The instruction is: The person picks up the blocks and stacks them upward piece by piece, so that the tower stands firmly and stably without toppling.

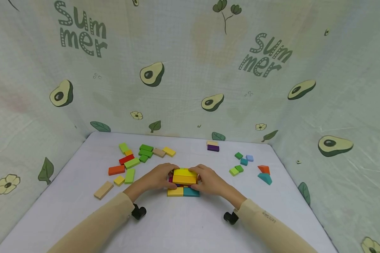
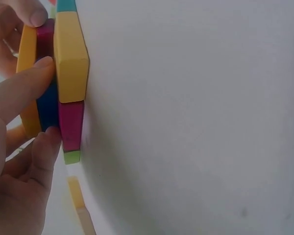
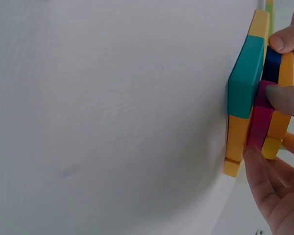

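Note:
A low stack of flat wooden blocks sits between the two hands. Its bottom layer shows a yellow block (image 1: 175, 192) and a teal block (image 1: 191, 192) at the front. Above them lie a blue block (image 2: 48, 106) and a magenta block (image 3: 260, 117), topped by an orange block (image 1: 184, 179) and a yellow one (image 1: 185, 172) behind it. The left hand (image 1: 159, 176) grips the stack's left side, its thumb at the front of the blue block. From the other side the right hand (image 1: 209, 181) holds the magenta block, thumb in front and fingers behind.
Loose blocks lie to the left, among them a red block (image 1: 126, 159), a tan block (image 1: 103, 190) and several green ones. A purple block (image 1: 213, 148) is at the back. Small green and blue blocks, plus a teal triangle (image 1: 265, 178), lie to the right.

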`<move>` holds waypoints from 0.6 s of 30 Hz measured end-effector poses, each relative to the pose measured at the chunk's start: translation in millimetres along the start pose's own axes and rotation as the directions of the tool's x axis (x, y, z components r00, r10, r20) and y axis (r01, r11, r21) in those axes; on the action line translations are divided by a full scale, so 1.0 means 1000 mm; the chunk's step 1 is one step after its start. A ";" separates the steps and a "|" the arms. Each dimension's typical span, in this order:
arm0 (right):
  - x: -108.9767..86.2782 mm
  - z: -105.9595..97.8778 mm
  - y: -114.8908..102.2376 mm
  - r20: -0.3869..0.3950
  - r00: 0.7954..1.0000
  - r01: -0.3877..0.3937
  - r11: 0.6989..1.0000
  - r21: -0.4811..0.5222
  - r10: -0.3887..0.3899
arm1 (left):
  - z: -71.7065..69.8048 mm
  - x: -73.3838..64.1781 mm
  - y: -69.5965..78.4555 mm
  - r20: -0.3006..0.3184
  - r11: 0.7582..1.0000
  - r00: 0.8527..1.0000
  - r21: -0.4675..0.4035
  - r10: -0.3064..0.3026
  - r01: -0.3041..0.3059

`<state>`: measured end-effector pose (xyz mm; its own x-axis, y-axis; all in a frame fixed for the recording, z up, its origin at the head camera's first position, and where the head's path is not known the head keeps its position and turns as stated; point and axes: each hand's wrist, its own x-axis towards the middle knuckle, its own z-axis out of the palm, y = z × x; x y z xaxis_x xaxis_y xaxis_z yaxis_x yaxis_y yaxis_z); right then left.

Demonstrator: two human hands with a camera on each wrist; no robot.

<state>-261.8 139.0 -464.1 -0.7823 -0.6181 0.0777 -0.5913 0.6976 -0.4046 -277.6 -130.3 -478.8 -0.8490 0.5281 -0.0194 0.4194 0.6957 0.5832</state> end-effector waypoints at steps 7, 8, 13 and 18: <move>0.001 0.000 0.000 0.014 1.000 -0.020 1.000 0.022 0.020 | 0.001 0.000 0.000 -0.014 0.998 1.000 0.052 0.023 -0.022; 0.002 0.000 0.000 0.013 1.000 -0.023 0.999 0.026 0.022 | 0.001 -0.001 0.000 -0.015 0.998 1.000 0.056 0.023 -0.022; 0.003 0.001 0.000 0.017 0.999 -0.042 0.998 0.039 0.041 | 0.001 -0.001 0.003 -0.022 0.998 0.999 0.061 0.028 -0.027; 0.003 0.001 0.000 0.021 0.998 -0.055 0.998 0.044 0.054 | 0.000 -0.001 0.003 -0.025 0.997 0.999 0.071 0.030 -0.029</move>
<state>-264.2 137.0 -465.1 -0.8087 -0.5870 0.0366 -0.5383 0.7136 -0.4483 -275.4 -128.3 -477.3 -0.8435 0.5368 0.0183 0.4652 0.7131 0.5245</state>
